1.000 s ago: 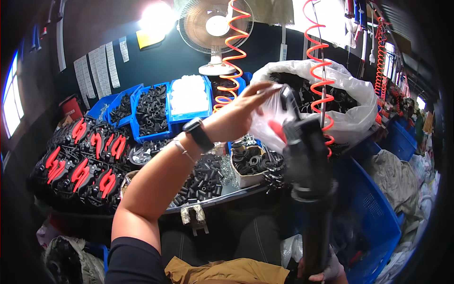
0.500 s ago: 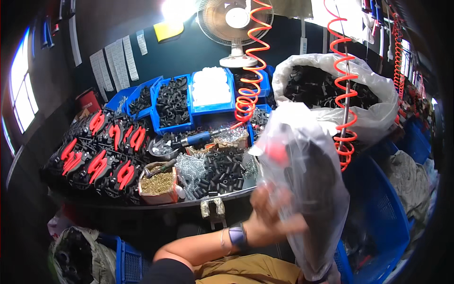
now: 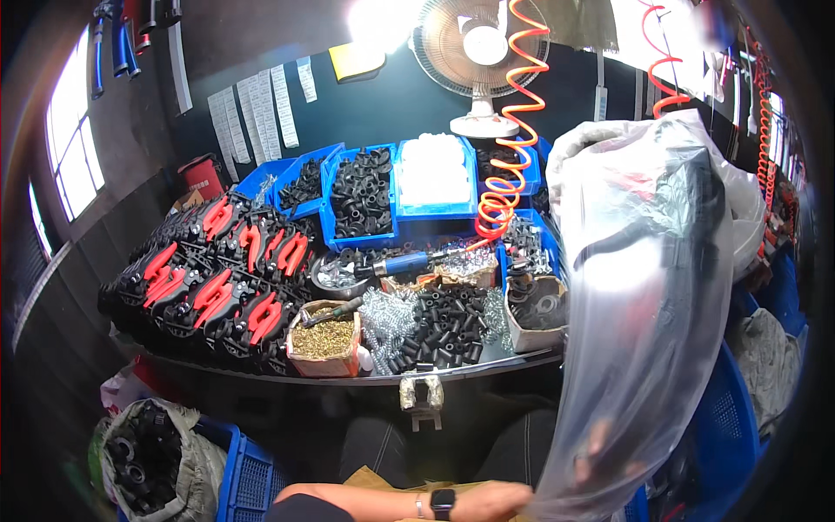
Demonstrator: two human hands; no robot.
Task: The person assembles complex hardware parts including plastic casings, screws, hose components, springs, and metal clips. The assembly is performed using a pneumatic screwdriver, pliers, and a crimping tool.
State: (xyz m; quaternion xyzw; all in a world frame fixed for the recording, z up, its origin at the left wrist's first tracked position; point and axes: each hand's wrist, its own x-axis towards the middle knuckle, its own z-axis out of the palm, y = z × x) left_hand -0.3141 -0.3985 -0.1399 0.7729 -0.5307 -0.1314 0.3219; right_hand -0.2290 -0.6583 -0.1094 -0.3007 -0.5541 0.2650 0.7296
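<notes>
Right hand (image 3: 609,448) grips a black tool through the clear plastic bag (image 3: 648,287); left hand (image 3: 500,500) steadies the bottom, grip unclear; best kept taut.

The clear plastic bag (image 3: 648,331) blocks the right; the crowded workbench (image 3: 513,358) fills ahead.

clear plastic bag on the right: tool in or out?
In. The black tool shows through the clear plastic bag, which stands upright over it; the left hand is at its lower edge.
</notes>
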